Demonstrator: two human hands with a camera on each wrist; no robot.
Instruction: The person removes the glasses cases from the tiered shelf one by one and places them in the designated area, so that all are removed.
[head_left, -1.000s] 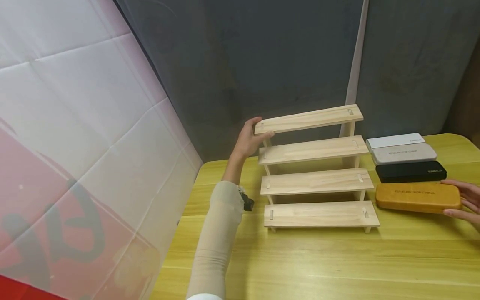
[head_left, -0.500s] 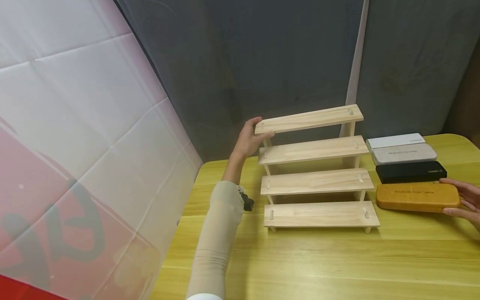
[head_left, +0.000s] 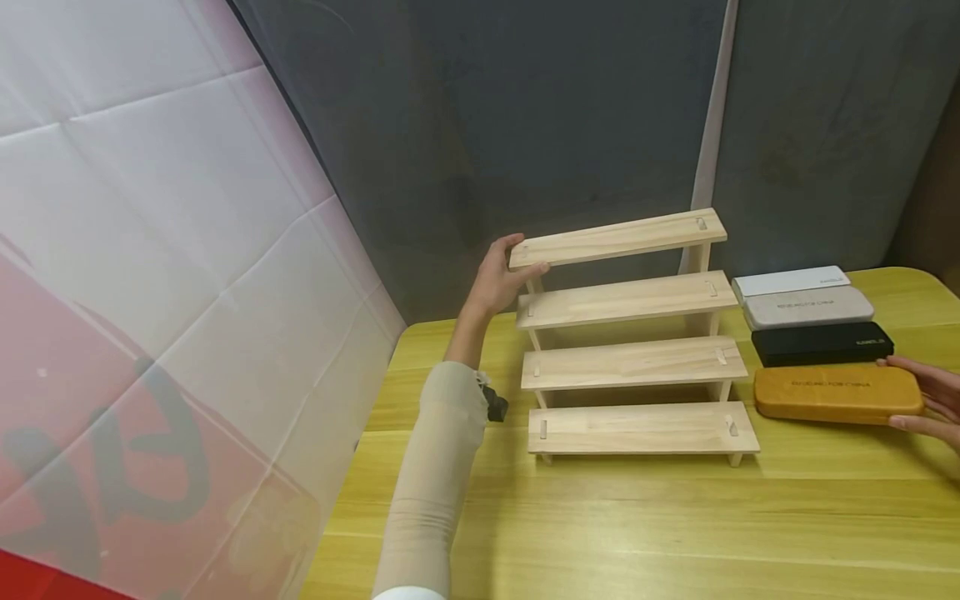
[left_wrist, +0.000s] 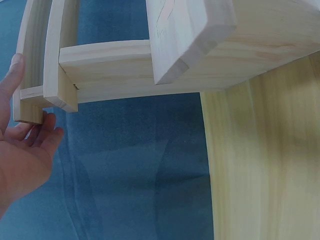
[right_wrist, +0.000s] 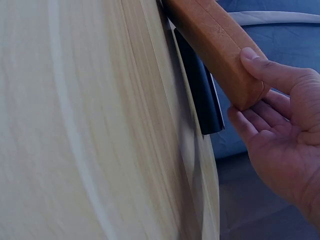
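My left hand [head_left: 498, 277] grips the left end of the top board of a pale wooden stepped rack [head_left: 633, 367], thumb in front and fingers behind. In the left wrist view, the thumb and fingers curl around that board's end [left_wrist: 29, 107]. At the right, my right hand [head_left: 937, 400] holds an orange-yellow glasses case [head_left: 836, 393] by its right end. The right wrist view shows the thumb on one face of the case [right_wrist: 220, 47] and the fingers under its end, with the case tilted above the table surface.
Behind the held case, a black case [head_left: 821, 343], a light grey case [head_left: 810, 308] and a white case [head_left: 795, 281] lie in a row on the yellow wood-grain table [head_left: 637, 533]. A dark curtain [head_left: 480, 125] hangs behind; a printed white-pink panel [head_left: 187, 275] stands left.
The orange-yellow case has shifted very slightly in my right hand's hold. My left hand and the rack stay in place.
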